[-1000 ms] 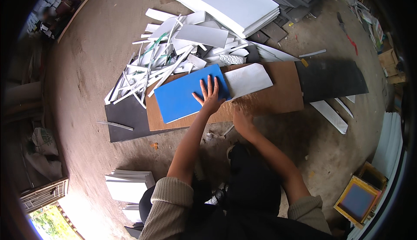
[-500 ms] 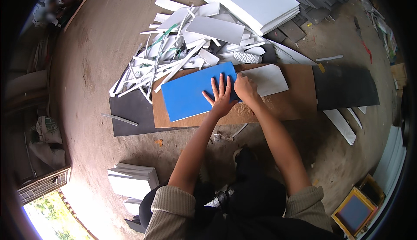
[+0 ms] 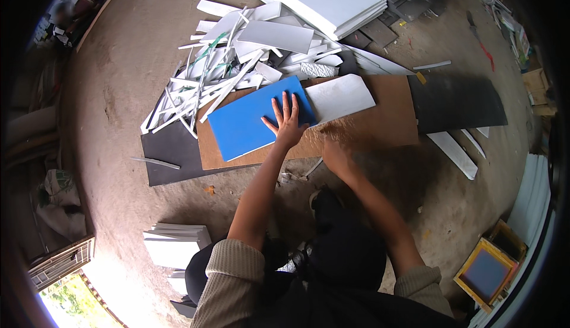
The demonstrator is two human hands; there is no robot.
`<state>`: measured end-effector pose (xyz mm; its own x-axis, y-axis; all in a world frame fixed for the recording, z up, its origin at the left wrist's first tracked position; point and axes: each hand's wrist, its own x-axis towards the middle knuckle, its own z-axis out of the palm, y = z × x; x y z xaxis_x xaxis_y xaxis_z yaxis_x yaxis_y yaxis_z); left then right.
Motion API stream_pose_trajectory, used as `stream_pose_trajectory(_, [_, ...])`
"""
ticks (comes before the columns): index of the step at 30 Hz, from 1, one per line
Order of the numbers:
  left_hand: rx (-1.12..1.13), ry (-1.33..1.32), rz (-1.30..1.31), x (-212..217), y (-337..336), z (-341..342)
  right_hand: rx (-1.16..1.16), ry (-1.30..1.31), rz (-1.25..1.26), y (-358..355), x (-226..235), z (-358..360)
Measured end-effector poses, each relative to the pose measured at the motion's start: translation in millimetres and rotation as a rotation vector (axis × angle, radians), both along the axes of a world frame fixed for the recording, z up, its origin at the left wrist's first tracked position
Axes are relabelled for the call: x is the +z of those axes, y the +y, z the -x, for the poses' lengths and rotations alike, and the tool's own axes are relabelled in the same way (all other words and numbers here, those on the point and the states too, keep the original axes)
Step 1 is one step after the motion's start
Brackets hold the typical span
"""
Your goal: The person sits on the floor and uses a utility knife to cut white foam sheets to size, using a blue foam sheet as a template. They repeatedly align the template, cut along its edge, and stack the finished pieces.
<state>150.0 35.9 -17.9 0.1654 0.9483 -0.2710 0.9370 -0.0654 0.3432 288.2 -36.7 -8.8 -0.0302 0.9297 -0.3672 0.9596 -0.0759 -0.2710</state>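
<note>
My left hand (image 3: 288, 125) lies flat with fingers spread on a blue rectangular board (image 3: 249, 119), near its right end. A white board piece (image 3: 344, 97) with a cut corner extends from the blue board's right edge. Both rest on a brown board (image 3: 389, 111). My right hand (image 3: 338, 160) is closed in a fist at the brown board's near edge, apart from the blue board. It is somewhat blurred, and whatever its fingers hold is hidden.
Behind the brown board lies a heap of white offcuts (image 3: 202, 87). Large white sheets (image 3: 332, 1) are stacked beyond. Dark sheets (image 3: 172, 158) stick out below the brown board. White boards (image 3: 177, 245) are stacked at near left; a yellow frame (image 3: 484, 271) stands at near right.
My right hand has moved from the blue board's right edge toward me, down to the brown board's near edge. My left hand stays pressed on the blue board. The whole view has shifted slightly.
</note>
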Motion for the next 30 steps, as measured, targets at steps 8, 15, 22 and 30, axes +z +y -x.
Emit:
stream_pose_trajectory(8, [0.083,0.017,-0.136,-1.5,-4.6,4.7,-0.143,0.233,-0.118,29.9,39.2,-26.2])
stream_pose_trajectory(15, [0.161,0.089,-0.256,7.5,-10.6,-24.7,0.19,0.197,-0.613,138.9,-6.8,-34.4])
stream_pose_trajectory(22, [0.188,0.11,-0.252,4.1,-12.7,-20.9,0.121,0.178,-0.407,134.2,-10.9,-45.9])
stream_pose_trajectory(30, [0.148,0.11,-0.22,1.8,-11.7,-12.5,-0.4,0.53,-0.436,114.1,41.9,-94.8])
